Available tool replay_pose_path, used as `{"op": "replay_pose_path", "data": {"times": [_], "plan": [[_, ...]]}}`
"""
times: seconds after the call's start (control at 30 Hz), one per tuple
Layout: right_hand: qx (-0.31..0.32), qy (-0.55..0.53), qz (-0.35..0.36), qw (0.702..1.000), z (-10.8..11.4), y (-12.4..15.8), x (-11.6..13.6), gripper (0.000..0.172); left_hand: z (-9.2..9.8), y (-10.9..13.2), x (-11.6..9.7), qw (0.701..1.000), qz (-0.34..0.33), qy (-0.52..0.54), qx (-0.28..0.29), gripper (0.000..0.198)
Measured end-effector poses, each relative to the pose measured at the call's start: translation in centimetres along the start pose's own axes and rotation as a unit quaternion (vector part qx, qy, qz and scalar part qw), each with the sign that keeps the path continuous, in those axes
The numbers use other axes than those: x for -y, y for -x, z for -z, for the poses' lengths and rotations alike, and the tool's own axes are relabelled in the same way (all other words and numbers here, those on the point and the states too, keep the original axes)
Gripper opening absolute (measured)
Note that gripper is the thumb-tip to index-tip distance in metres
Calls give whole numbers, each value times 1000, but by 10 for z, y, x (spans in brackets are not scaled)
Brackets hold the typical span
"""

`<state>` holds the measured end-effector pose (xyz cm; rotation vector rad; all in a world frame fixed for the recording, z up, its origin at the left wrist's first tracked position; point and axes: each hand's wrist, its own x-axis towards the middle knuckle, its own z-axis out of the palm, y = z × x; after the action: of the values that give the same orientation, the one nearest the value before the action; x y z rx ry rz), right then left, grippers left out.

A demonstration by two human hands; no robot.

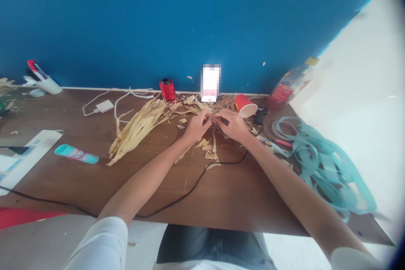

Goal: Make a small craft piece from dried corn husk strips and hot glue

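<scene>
My left hand and my right hand meet near the back of the brown table, fingers pinched together on pale dried straw strips held between them. A loose bundle of the same dried strips lies to the left of my left hand. Short cut pieces are scattered just below both hands.
A red paper cup lies on its side right of my hands. A red spool, a white charger with cable, a teal tube, teal strapping and a black cable are on the table.
</scene>
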<state>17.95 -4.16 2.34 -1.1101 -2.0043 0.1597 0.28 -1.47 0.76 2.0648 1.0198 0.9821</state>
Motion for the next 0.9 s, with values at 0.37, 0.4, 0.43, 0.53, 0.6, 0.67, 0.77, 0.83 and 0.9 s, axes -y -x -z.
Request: {"op": "replay_pose_path", "data": {"times": [0.37, 0.4, 0.43, 0.53, 0.6, 0.67, 0.77, 0.83, 0.9], "plan": [[-33, -104, -108, 988, -4, 1, -1, 14, 1, 1, -2, 1000, 0, 11, 3, 10], [-34, -109, -113, 987, -4, 1, -1, 14, 1, 1, -2, 1000, 0, 13, 6, 11], [-34, -111, -116, 986, -4, 1, -2, 14, 0, 1, -2, 1000, -1, 17, 10, 11], [-36, -128, -118, 984, -3, 0, -2, 12, 0, 1, -2, 999, -2, 30, 18, 12], [-38, -142, -119, 982, -3, 0, -2, 10, -1, 1, -2, 999, -2, 33, 17, 12], [-34, -145, -120, 982, -2, 0, -2, 9, -1, 1, -2, 999, -6, 28, 16, 13], [-29, -138, -118, 983, -1, 1, -2, 9, 0, 1, -3, 1000, -13, 14, 17, 13], [-25, -138, -116, 983, 0, 1, -1, 9, 1, 2, -4, 1000, -14, 5, 19, 14], [-21, -136, -116, 984, 1, 0, 1, 10, 2, 2, -5, 1000, -15, 1, 18, 14]]}}
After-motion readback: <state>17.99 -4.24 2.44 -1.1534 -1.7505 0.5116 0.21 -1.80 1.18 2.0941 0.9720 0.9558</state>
